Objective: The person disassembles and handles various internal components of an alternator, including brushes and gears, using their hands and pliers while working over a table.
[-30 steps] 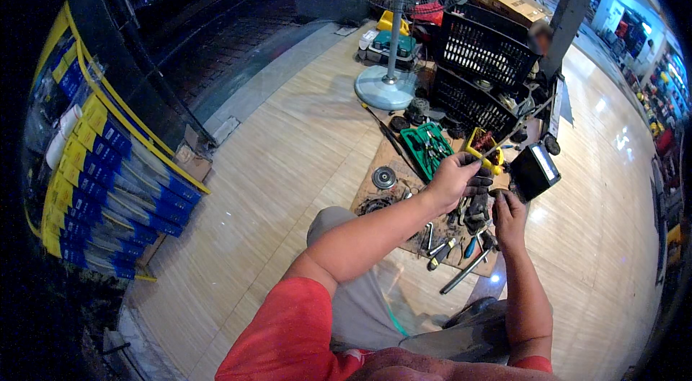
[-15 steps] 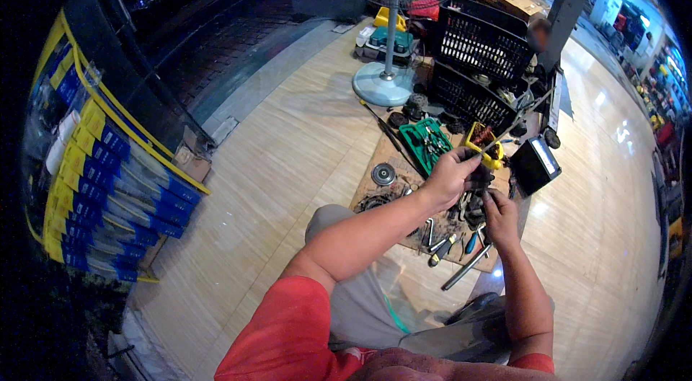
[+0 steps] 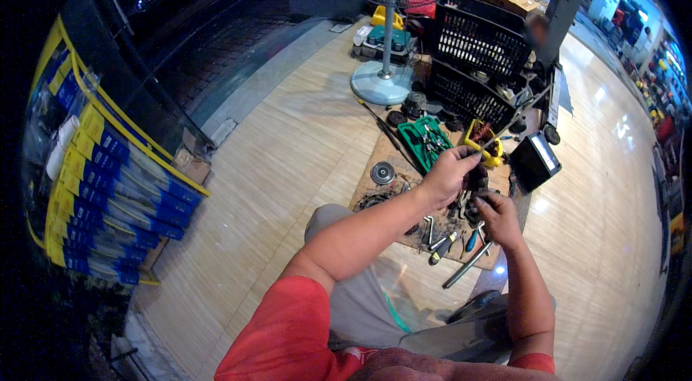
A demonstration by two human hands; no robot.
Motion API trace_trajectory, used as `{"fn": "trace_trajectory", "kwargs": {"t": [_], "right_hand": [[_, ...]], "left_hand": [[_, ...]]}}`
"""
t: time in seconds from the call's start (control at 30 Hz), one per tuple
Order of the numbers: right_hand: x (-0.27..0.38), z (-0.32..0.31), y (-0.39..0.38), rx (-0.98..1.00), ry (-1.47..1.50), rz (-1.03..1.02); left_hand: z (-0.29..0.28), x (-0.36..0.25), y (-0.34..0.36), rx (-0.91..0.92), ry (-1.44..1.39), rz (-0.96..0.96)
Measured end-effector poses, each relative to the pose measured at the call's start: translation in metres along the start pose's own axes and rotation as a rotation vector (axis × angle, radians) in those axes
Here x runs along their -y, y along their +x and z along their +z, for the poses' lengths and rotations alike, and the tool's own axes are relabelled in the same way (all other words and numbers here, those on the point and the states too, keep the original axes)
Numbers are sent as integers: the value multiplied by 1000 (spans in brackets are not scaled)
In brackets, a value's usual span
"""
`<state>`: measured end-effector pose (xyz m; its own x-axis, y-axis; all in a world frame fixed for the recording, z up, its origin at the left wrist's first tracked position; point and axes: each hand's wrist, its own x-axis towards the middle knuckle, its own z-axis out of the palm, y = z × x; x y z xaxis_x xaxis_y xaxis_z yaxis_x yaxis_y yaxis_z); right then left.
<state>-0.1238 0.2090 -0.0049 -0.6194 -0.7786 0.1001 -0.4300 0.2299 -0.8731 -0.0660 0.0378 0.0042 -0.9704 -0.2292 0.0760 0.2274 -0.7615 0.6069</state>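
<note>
Over the cardboard, my left hand is closed on a long, thin, greyish rod, which slants up to the right from the fingers. Just below it, to the right, my right hand is closed with thumb and fingertips pinched together. Whatever lies in that pinch is too small and dark to name. Dark, greasy parts lie beneath both hands. Beyond my left hand sits an open green tool case with metal tools in it, beside a yellow container of reddish-brown pieces.
Pliers, a metal tube and a round metal disc lie on the cardboard. A black box is at the right. Behind are stacked black crates and a standing fan. A rack of blue-yellow packages stands left.
My right hand has shifted slightly left, its fingertips now nearer my left hand's underside. My left hand still grips the rod in almost the same place.
</note>
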Motion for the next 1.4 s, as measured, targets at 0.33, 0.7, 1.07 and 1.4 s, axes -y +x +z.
{"fn": "trace_trajectory", "kwargs": {"t": [0.33,0.7,1.07,1.4], "right_hand": [[-3,-40,7,171,-354,-78],[9,-39,6,84,-576,-77],[10,-19,-2,-106,-366,47],[4,-2,1,-171,-159,-50]], "left_hand": [[3,-1,-10,194,676,-257],[2,31,-22,273,1707,-89],[-5,43,-12,-133,1410,87],[-3,42,-10,-322,519,-69]]}}
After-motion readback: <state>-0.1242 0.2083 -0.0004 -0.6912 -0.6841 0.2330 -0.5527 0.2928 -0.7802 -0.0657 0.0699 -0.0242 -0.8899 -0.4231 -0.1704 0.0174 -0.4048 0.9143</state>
